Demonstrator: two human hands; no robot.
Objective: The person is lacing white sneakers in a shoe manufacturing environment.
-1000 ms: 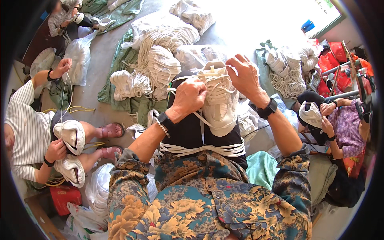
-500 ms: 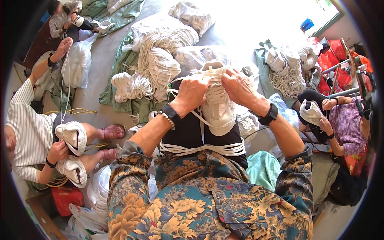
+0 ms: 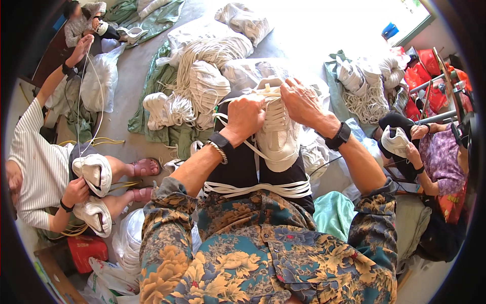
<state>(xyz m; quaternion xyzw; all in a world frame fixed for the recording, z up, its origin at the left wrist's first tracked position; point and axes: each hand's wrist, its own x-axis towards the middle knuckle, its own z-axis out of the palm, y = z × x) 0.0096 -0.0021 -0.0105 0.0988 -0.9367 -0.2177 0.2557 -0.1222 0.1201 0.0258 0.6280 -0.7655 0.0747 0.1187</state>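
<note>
Shoe (image 3: 276, 149) sits across the thighs (image 3: 235, 162), toe toward the wearer, tongue (image 3: 268, 90) at the far end. Lace (image 3: 276, 109) already crosses it in several rows.

Left hand (image 3: 246, 117): left edge of the shoe, upper eyelets, fingers curled and bunched, looks like a pinch on lace. Right hand (image 3: 306, 105): upper right edge of the shoe, fingers bent with tips turned under; can't tell if they're pinching anything. So the shoe lies between the 2 hands, its toe on the wearer's side of both.

Doing it well, my read: keep each row flat, no twist; feed the tip straight through the hole, then pull both sides evenly. Brace the shoe, since thighs give under a tug. Watch the loose loop (image 3: 220, 120) left of the shoe, could snag. Spare laces (image 3: 255, 190) lie on the wearer's side of the shoe's toe.
</note>
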